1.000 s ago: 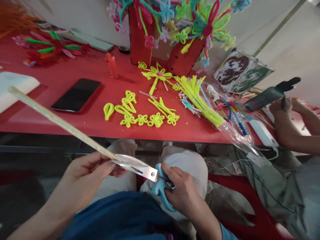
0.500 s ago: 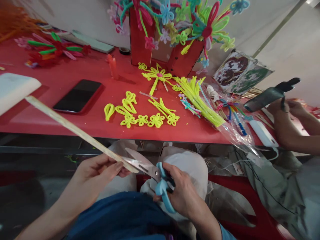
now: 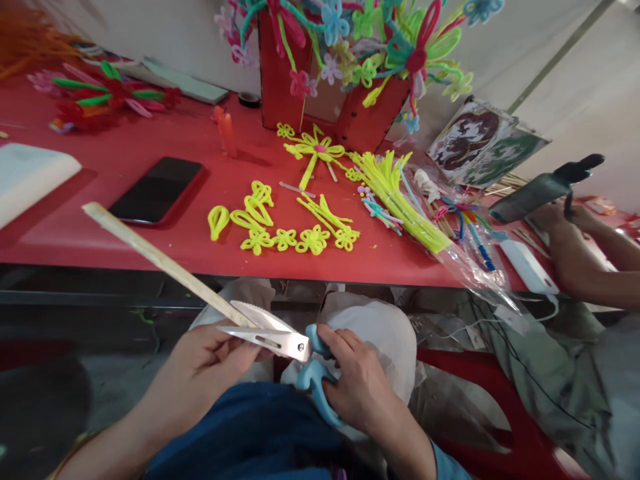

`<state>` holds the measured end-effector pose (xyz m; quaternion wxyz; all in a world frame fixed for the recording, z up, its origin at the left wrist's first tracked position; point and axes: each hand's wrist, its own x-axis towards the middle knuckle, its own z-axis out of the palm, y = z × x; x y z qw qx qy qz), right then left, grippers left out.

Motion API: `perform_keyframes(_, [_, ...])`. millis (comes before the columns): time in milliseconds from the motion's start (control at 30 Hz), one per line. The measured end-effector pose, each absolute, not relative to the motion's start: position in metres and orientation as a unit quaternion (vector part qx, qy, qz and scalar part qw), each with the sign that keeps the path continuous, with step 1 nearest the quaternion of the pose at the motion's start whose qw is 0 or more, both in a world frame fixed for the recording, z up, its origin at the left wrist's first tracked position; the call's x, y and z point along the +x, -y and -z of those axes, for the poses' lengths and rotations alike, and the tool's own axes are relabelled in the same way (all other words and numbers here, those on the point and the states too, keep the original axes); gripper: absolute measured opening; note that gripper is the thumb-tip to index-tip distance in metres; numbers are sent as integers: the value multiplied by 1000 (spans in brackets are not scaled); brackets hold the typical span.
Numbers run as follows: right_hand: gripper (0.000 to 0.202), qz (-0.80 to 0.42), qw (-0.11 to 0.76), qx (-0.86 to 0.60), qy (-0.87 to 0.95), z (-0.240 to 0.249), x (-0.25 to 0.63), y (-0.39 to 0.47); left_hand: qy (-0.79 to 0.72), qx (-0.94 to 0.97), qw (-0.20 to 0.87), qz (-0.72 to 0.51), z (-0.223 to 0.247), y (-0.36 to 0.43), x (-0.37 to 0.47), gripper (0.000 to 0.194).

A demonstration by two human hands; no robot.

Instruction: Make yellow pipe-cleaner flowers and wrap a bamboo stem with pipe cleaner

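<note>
A long pale wooden strip slants up to the left over the red table's front edge. Its lower end is pinched in my left hand, above my lap. My right hand grips the light-blue handles of the scissors. The silver blades are parted and lie across the strip close to my left fingertips, which they partly hide. On the red table beyond lie several bright yellow looped flowers, a yellow loop and a larger yellow flower piece.
A black phone and a white box-like object lie at the left. Yellow stems in a plastic bag, a white power strip and another person's arms are at the right. A red box stands behind.
The wooden strip has shifted right and down at its far end. The scissors have moved left and turned, and their blades now cross the strip.
</note>
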<state>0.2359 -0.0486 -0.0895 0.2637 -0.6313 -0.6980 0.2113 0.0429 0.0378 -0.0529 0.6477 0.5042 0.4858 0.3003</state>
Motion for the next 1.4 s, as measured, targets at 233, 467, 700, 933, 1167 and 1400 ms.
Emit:
perform_keyframes(233, [43, -205, 263, -626, 705, 95, 238, 51, -466, 514, 667, -271, 52, -38, 45, 7])
perform_keyframes(467, [40, -189, 265, -616, 717, 98, 241, 52, -476, 481, 688, -263, 52, -36, 45, 6])
perform_keyframes(700, [38, -262, 263, -653, 660, 95, 243, 51, -467, 494, 686, -260, 61, -36, 42, 8])
perform_keyframes(933, [50, -402, 350, -632, 563, 93, 234, 48, -474, 478, 708, -215, 69, -29, 46, 16])
perform_keyframes(1167, [37, -483, 464, -586, 456, 99, 204, 40, -445, 469, 737, -195, 73, -25, 65, 9])
perform_keyframes(1400, [40, -459, 418, -630, 466, 113, 206, 47, -526, 350, 663, -402, 83, -47, 40, 19])
